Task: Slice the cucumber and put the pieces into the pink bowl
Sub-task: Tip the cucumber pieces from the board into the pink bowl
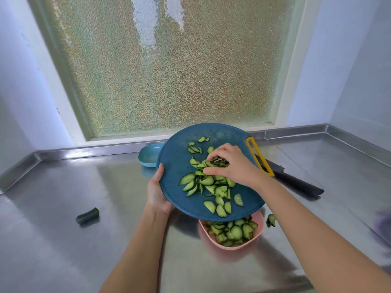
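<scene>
Blue board, tilted over pink bowl at counter centre, gripped at left rim by left hand; right hand curled over slices on board; further slices in bowl.

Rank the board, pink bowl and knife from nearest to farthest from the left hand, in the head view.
1. Board, gripped by the left hand at its left edge.
2. Pink bowl, under the board's near edge.
3. Knife, far right, beyond the board.
</scene>
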The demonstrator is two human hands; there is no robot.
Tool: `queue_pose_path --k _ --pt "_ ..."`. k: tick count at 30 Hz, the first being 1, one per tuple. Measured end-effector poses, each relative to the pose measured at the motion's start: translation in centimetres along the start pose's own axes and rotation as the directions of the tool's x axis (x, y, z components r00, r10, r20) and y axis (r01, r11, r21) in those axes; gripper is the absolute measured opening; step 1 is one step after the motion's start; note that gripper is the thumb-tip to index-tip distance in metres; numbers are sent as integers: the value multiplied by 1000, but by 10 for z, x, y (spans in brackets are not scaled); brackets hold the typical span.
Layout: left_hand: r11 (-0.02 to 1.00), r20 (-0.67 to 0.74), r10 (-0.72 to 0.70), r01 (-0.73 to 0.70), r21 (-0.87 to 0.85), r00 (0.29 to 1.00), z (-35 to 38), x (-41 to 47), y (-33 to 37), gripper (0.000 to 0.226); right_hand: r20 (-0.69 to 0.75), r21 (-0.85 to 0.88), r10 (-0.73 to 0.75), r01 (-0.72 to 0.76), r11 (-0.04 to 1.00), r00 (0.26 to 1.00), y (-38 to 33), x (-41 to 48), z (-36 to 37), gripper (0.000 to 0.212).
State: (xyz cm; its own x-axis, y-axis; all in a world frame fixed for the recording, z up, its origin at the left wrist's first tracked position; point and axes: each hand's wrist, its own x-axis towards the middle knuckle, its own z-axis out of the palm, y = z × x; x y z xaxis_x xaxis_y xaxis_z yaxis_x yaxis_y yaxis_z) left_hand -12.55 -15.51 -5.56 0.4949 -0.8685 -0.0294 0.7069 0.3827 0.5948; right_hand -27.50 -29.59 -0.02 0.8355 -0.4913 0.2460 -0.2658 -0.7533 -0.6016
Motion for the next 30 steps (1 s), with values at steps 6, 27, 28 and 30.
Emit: queue_pose_path --k 6,27,28,30 --pt "1000 -15 2 -2 -7 1000 4 -3 -1 49 -125 -43 64 -70 997 990 -4 -26 15 39" --pt "998 -1 63 -63 5 998 9 -5 -4 50 -316 -28 335 -362 932 888 -26 -57 39 43" --pt "998 0 68 -68 5 998 10 -6 -4 50 -313 -23 352 -377 926 882 -29 -60 41 43" --pt "997 8 81 -81 2 997 10 -6 -4 50 -313 -26 371 -399 917 874 -35 -66 46 43"
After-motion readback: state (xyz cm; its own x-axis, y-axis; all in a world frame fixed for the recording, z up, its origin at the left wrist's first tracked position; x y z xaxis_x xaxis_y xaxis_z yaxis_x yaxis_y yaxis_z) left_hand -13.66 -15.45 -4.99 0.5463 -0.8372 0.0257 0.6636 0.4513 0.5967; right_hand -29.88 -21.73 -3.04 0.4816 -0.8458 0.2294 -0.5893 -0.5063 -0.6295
